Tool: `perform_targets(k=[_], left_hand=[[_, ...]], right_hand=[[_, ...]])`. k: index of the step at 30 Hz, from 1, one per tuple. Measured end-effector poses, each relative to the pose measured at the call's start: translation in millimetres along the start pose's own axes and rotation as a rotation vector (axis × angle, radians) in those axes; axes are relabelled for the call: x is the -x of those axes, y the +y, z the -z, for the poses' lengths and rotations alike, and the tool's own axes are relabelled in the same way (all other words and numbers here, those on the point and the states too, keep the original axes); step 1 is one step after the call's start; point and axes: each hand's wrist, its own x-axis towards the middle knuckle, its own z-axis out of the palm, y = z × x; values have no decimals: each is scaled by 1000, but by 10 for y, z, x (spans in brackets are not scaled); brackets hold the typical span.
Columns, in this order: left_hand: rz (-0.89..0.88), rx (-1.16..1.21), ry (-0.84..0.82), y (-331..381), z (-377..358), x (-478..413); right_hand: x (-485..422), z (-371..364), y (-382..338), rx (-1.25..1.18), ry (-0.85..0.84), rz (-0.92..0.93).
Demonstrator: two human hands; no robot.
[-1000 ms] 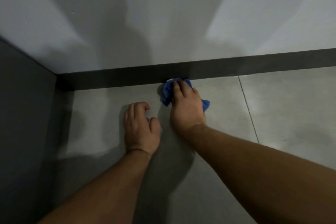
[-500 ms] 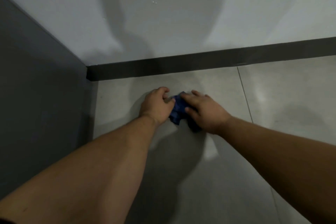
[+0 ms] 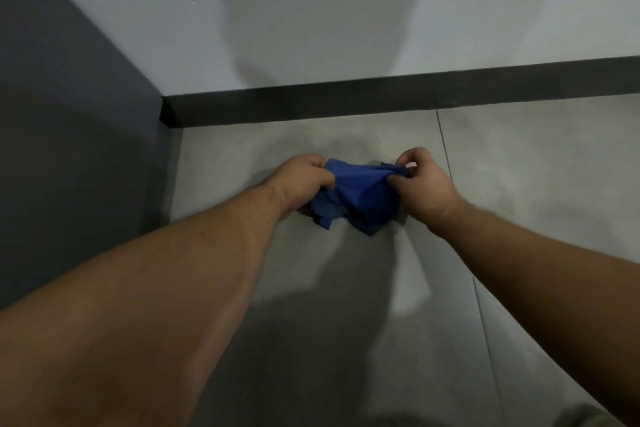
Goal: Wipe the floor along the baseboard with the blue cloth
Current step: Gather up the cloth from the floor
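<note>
The floor point(image 3: 519, 166) runs ahead of my hands to the baseboard point(image 3: 381, 97). Between them hangs the cloth point(image 3: 360, 194), bunched, clear of the skirting. My left hand point(image 3: 304, 173) and right hand point(image 3: 422, 180) each pinch an edge; I should spread it flat before pressing down.

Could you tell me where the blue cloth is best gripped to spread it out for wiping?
Pinch the blue cloth at its stretched upper edge, one hand from each side, as the left hand and right hand do; the rest hangs bunched.
</note>
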Motion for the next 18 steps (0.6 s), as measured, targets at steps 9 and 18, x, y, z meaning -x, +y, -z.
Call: perform_targets(k=[9, 18], left_hand=[[47, 211, 214, -171, -209, 27], [-263, -840, 196, -285, -624, 89]], right_hand=[[113, 221, 214, -236, -3, -27], [131, 134, 340, 413, -14, 113]])
